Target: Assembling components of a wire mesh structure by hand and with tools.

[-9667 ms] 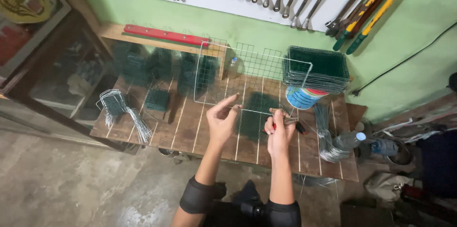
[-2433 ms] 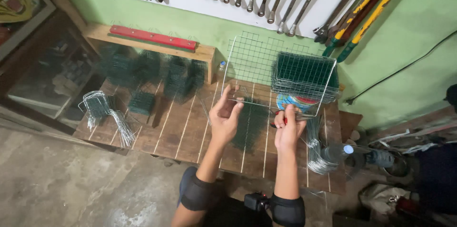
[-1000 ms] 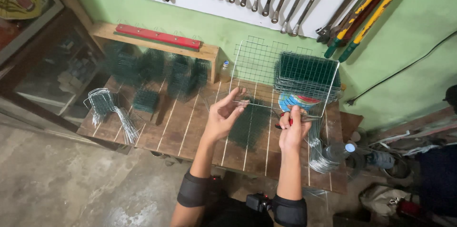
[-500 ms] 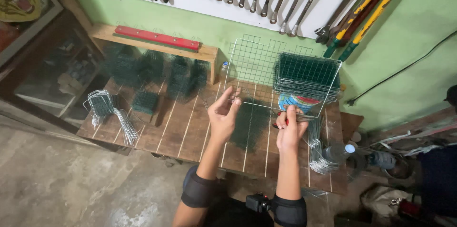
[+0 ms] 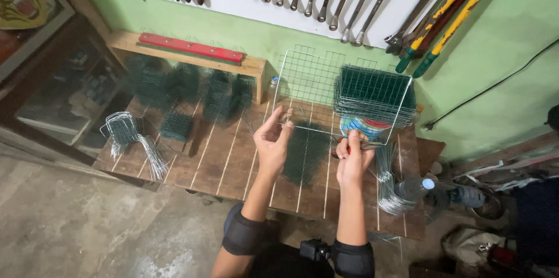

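Observation:
A silver wire mesh frame (image 5: 317, 83) stands tilted above the wooden bench (image 5: 233, 155). My left hand (image 5: 272, 141) pinches the lower left edge of that frame with fingers and thumb. My right hand (image 5: 352, 155) is closed around small red-handled pliers (image 5: 362, 145) held at the frame's lower wire. A dark green mesh piece (image 5: 304, 155) lies flat on the bench between my hands.
A stack of green mesh panels (image 5: 375, 92) sits on a colourful tub at the right. Bent wire pieces (image 5: 390, 182) and a plastic bottle (image 5: 416, 187) lie at the right edge. Green mesh boxes (image 5: 192, 88) crowd the back left. Wrenches and pliers hang on the wall.
My hands have stayed at the frame's lower edge. The left fingers have shifted slightly along the wire, and the view has tilted a little.

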